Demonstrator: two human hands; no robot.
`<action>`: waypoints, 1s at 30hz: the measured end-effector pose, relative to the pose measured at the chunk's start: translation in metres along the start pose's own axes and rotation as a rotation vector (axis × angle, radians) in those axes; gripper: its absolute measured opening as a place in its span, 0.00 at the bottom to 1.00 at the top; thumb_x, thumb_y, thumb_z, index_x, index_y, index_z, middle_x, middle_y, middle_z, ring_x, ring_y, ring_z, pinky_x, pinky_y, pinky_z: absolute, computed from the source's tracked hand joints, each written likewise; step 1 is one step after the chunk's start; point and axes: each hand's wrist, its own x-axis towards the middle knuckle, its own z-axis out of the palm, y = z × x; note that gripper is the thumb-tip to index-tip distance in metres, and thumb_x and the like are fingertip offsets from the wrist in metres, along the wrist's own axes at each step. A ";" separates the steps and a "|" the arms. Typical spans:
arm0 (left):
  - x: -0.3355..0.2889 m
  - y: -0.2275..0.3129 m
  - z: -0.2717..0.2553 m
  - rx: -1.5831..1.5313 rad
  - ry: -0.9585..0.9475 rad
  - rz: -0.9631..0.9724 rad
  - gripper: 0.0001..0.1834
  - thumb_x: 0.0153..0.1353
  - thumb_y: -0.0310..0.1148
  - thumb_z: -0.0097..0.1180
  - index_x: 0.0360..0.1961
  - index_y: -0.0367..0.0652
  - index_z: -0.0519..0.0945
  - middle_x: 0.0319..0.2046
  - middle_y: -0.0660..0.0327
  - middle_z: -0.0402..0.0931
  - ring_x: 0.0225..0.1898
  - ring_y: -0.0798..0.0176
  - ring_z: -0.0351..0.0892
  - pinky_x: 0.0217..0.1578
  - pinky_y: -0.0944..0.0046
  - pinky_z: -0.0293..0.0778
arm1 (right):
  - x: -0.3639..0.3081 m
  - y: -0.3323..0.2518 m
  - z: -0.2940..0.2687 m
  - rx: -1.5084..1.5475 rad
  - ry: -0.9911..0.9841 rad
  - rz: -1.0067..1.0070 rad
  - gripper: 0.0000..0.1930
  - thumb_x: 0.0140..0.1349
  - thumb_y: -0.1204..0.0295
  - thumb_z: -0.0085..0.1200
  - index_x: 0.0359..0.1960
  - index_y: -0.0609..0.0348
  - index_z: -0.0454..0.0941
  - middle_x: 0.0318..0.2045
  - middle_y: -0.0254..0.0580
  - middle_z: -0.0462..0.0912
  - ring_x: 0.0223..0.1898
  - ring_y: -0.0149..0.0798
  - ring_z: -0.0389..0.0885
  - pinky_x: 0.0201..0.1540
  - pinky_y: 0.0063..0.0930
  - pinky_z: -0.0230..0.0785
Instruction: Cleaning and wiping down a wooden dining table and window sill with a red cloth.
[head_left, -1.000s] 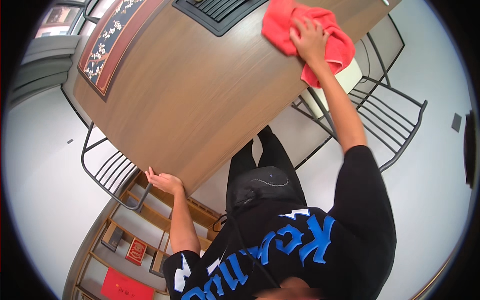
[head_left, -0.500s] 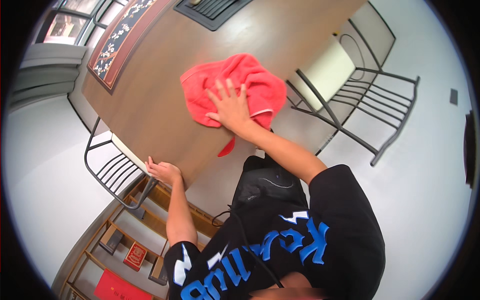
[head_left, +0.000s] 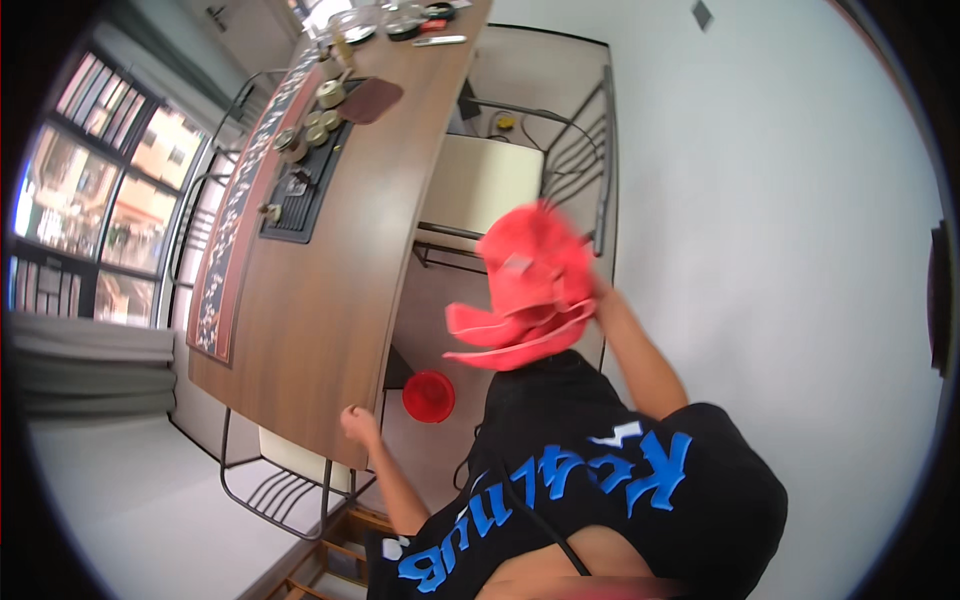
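Observation:
A bunched red towel [head_left: 532, 290] hangs in the air to the right of the wooden table [head_left: 320, 300], its lower folds drooping in front of my body. My right hand [head_left: 602, 288] grips it from the far right side; most of the fingers are hidden behind the cloth, and motion blurs the edge. Beside the table's near corner is my left hand [head_left: 358, 424], with its fingers curled in and nothing visible in them. A red bucket [head_left: 429, 397] stands on the floor between the table edge and my legs.
Chairs with dark metal frames stand at the table: one with a cream seat [head_left: 490, 180] on the right, another [head_left: 300, 460] at the near end. A black tea tray [head_left: 293, 222] with small cups, a patterned runner [head_left: 225, 280] and a brown cloth [head_left: 371, 100] lie on the table.
My right hand has lifted the towel off the tabletop and moved it rightward, clear of the table. The left hand has come off the table edge and curled. The view has turned, showing the bucket fully.

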 end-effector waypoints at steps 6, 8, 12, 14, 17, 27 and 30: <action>-0.112 0.236 0.063 -0.721 -0.596 0.549 0.15 0.71 0.33 0.44 0.48 0.39 0.80 0.41 0.58 0.82 0.40 0.65 0.82 0.36 0.68 0.78 | -0.041 -0.061 -0.049 0.123 0.003 -0.478 0.20 0.66 0.60 0.57 0.55 0.57 0.74 0.48 0.38 0.80 0.44 0.35 0.81 0.47 0.29 0.77; -0.173 0.332 0.043 -0.799 -0.955 0.554 0.16 0.72 0.34 0.44 0.55 0.40 0.75 0.49 0.58 0.78 0.45 0.64 0.79 0.39 0.66 0.77 | -0.036 -0.097 -0.076 0.132 -0.004 -0.611 0.19 0.66 0.61 0.57 0.54 0.57 0.75 0.48 0.38 0.79 0.45 0.35 0.80 0.47 0.30 0.76; -0.249 0.438 0.057 -0.951 -1.014 0.797 0.17 0.71 0.30 0.44 0.58 0.38 0.71 0.56 0.56 0.72 0.52 0.60 0.75 0.47 0.61 0.74 | -0.001 -0.192 -0.119 0.139 -0.098 -0.783 0.18 0.65 0.64 0.57 0.53 0.58 0.75 0.49 0.39 0.78 0.47 0.36 0.79 0.48 0.32 0.76; -0.278 0.478 0.077 -0.901 -0.656 1.001 0.20 0.67 0.26 0.48 0.59 0.37 0.70 0.56 0.50 0.72 0.53 0.55 0.74 0.50 0.59 0.73 | 0.035 -0.226 -0.100 -0.944 0.653 -0.931 0.19 0.61 0.64 0.61 0.50 0.63 0.76 0.48 0.44 0.77 0.48 0.42 0.77 0.51 0.37 0.71; -0.312 0.510 0.110 -0.440 -0.271 1.118 0.30 0.59 0.25 0.55 0.64 0.40 0.65 0.61 0.48 0.67 0.56 0.44 0.71 0.54 0.53 0.71 | 0.081 -0.228 -0.166 -1.699 0.882 -1.009 0.19 0.55 0.64 0.64 0.49 0.50 0.80 0.51 0.48 0.72 0.51 0.56 0.67 0.54 0.47 0.66; -0.310 0.546 0.123 -0.108 -0.379 0.496 0.12 0.57 0.36 0.60 0.36 0.40 0.75 0.24 0.45 0.78 0.30 0.38 0.79 0.32 0.43 0.73 | 0.220 -0.440 -0.252 -1.703 0.912 -0.820 0.22 0.56 0.60 0.61 0.53 0.45 0.78 0.51 0.47 0.72 0.52 0.58 0.68 0.48 0.50 0.72; -0.307 0.544 0.137 0.017 -0.295 0.404 0.13 0.53 0.39 0.63 0.32 0.41 0.76 0.22 0.45 0.77 0.30 0.37 0.79 0.31 0.43 0.72 | 0.257 -0.466 -0.259 -1.751 0.917 -0.758 0.23 0.56 0.60 0.60 0.55 0.44 0.76 0.52 0.48 0.72 0.53 0.60 0.68 0.48 0.52 0.72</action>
